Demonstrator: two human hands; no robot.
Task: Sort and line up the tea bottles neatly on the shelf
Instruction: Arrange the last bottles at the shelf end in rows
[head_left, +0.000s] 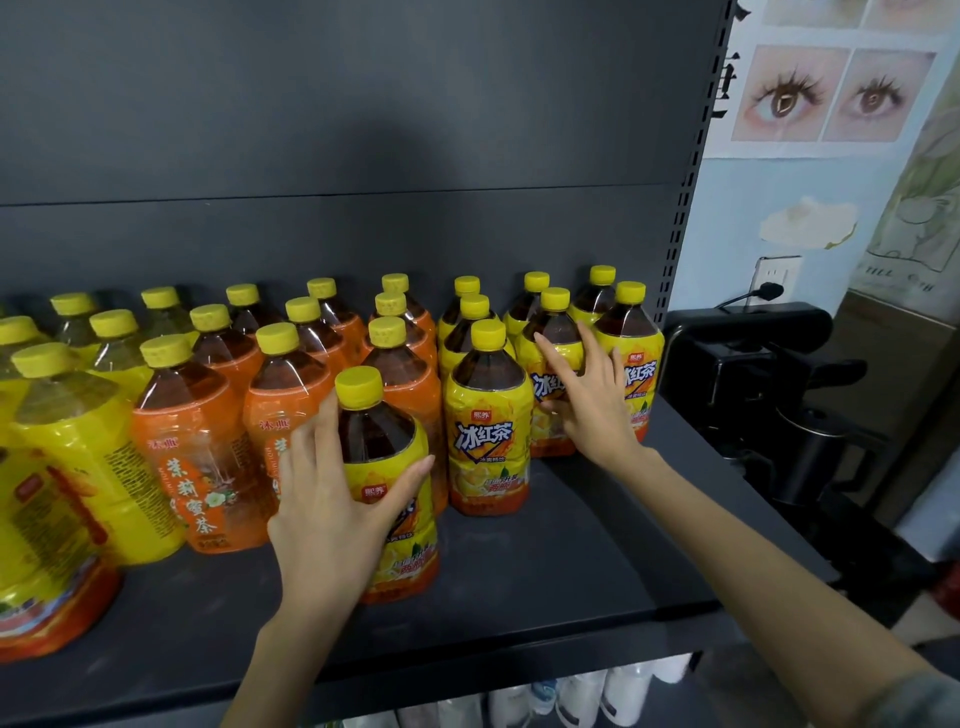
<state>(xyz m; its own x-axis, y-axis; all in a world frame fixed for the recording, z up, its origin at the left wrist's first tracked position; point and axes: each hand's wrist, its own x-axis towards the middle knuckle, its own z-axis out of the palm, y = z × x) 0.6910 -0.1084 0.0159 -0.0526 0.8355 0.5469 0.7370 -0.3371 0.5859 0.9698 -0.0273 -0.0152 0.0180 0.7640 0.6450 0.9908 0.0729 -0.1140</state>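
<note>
Several tea bottles with yellow caps stand in rows on a dark shelf. My left hand grips a yellow-labelled iced tea bottle that stands in front of the rows, near the shelf's front. My right hand is wrapped around another yellow-labelled bottle in the second row from the right. Between my two hands stands a yellow iced tea bottle with its label facing me. Orange-labelled bottles fill the middle rows, and larger-looking yellow bottles stand at the left.
The shelf's perforated upright bounds the right side. Beyond it sits a black machine with a plugged-in wall socket behind. White containers show on the level below. Bare shelf surface lies at the front right.
</note>
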